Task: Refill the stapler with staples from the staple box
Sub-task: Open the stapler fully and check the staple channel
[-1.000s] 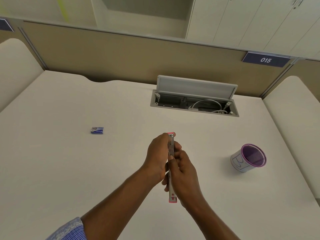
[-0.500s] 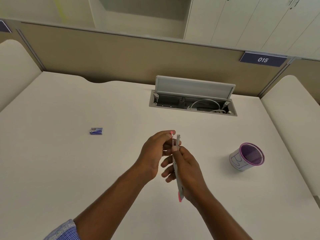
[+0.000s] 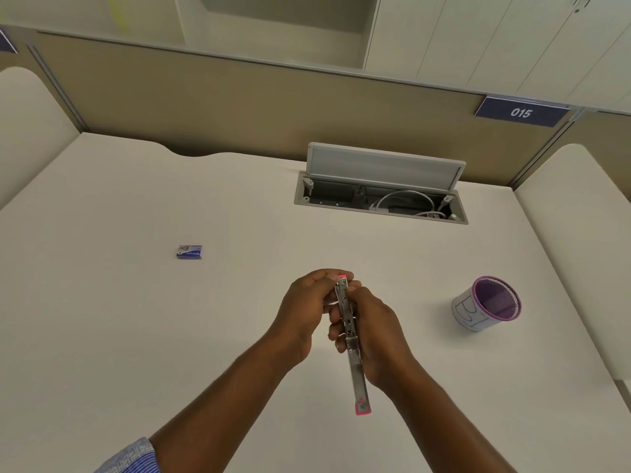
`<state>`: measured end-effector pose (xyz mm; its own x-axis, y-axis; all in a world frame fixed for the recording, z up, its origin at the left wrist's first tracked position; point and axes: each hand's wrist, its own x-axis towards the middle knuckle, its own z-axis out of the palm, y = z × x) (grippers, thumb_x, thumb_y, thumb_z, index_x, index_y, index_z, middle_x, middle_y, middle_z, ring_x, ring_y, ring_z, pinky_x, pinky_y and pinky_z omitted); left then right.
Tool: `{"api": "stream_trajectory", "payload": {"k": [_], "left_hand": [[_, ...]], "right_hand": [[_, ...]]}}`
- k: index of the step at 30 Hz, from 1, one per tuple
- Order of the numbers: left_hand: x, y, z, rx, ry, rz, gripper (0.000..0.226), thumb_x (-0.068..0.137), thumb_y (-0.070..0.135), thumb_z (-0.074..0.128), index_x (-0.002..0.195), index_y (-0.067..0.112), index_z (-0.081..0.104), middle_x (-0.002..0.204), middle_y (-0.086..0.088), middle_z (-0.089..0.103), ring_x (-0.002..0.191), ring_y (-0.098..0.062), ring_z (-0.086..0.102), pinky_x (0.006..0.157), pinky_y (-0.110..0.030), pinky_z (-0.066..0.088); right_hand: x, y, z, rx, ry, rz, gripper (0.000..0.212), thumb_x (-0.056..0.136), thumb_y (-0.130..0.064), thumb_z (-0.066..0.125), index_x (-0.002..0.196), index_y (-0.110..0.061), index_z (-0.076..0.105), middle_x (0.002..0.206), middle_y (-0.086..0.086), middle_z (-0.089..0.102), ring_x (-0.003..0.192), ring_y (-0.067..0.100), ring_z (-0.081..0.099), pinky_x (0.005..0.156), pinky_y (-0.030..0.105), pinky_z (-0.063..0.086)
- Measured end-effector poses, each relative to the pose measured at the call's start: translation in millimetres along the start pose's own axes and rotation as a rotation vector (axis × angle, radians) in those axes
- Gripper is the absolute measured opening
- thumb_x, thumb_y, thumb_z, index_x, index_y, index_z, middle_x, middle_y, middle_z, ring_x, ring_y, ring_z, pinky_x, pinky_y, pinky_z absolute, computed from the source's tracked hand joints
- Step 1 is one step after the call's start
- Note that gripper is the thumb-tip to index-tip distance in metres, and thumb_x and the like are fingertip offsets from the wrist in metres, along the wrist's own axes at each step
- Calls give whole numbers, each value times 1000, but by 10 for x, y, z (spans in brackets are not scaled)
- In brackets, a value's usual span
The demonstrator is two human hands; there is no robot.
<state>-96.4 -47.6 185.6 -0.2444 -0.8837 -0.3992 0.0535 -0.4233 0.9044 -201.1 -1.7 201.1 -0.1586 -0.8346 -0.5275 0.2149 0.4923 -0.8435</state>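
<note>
From the head camera, we've got the stapler (image 3: pixel 351 339) swung open lengthwise, held above the desk (image 3: pixel 136 336): our left hand (image 3: pixel 304 310) pinches its far end, our right hand (image 3: pixel 377 336) wraps the middle. The staple box (image 3: pixel 189 251) lies untouched, well off to the left, so loading remains. We can't tell whether the channel holds staples; our fingers hide it.
</note>
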Motion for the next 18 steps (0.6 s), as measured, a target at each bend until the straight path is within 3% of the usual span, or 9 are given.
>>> {"api": "stream_trajectory", "payload": {"k": [6, 18], "left_hand": [[-41, 20, 22, 67, 12, 17, 28, 101, 22, 52, 103, 22, 80, 78, 7, 75, 85, -16, 66, 101, -42, 53], [-69, 45, 45, 93, 23, 27, 28, 101, 22, 52, 102, 24, 80, 70, 17, 72, 88, -13, 68, 99, -38, 54]], "right_hand": [[-18, 0, 3, -88, 17, 1, 37, 102, -35, 39, 83, -12, 62, 59, -2, 53, 45, 10, 45, 42, 22, 37], [-71, -39, -2, -78, -3, 10, 37, 102, -34, 37, 82, -10, 57, 59, -1, 49, 45, 11, 41, 44, 23, 34]]}}
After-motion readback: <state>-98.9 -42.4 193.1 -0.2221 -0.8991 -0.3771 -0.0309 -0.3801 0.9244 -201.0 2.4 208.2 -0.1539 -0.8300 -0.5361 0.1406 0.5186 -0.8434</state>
